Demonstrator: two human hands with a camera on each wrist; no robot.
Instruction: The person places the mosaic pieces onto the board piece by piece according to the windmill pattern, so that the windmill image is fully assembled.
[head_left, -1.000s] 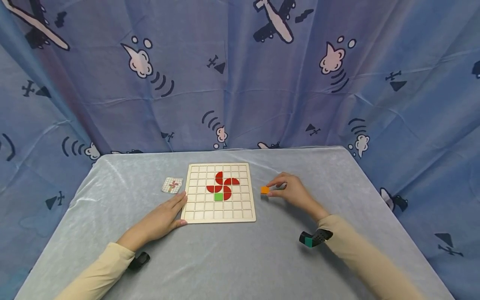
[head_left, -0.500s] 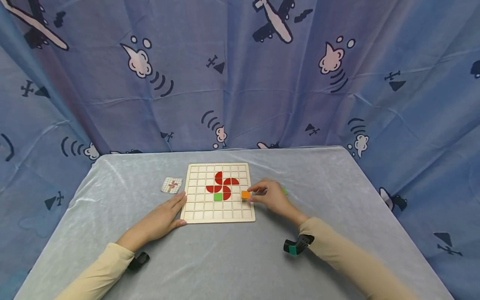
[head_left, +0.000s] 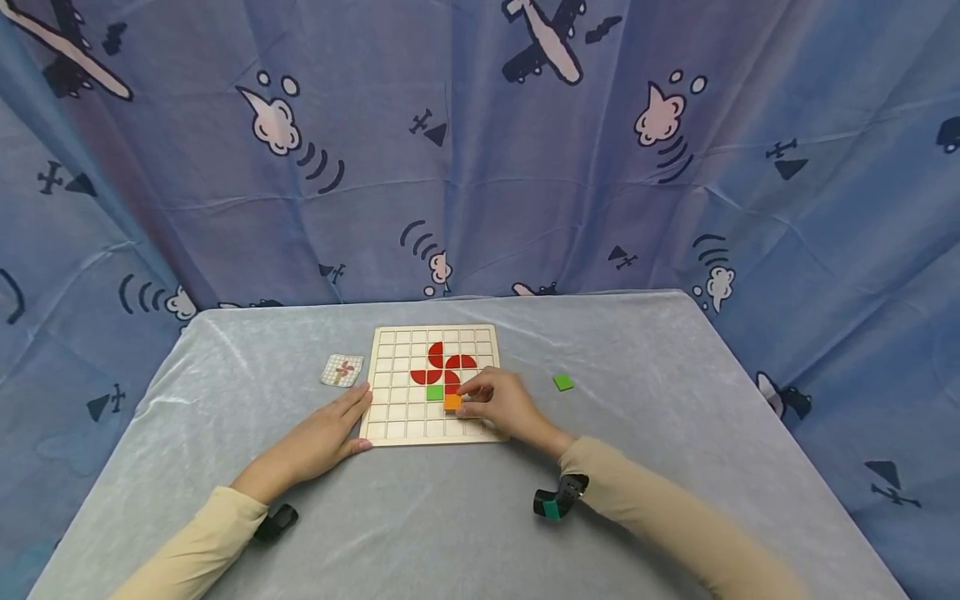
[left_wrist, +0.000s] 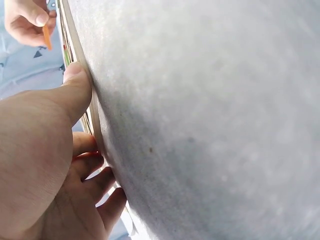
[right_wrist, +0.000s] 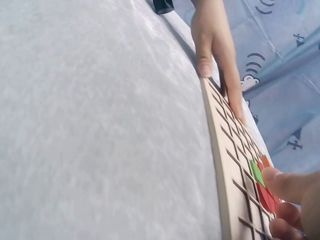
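My right hand (head_left: 506,406) pinches an orange square tile (head_left: 452,402) between thumb and fingers, just above a pale wooden grid board (head_left: 390,429). In the left wrist view the orange tile (left_wrist: 46,37) appears edge-on. Several red curved pieces (head_left: 436,355) lie on the board in a pinwheel shape. A green square tile (head_left: 435,392) sits in the grid, left of the orange one. My left hand (head_left: 318,437) rests on the board's left edge, fingers extended and thumb at the near corner. The right fingers hide part of the board.
A small printed card (head_left: 342,371) with a similar pinwheel pattern lies left of the board. On the grey cloth (head_left: 420,517) to the right lies a loose green tile (head_left: 563,382). A blue patterned curtain (head_left: 480,150) hangs behind the table.
The right hand has carried the orange tile leftward from beside the board to over its middle. A green tile behind that hand has come into view. The left hand stays put.
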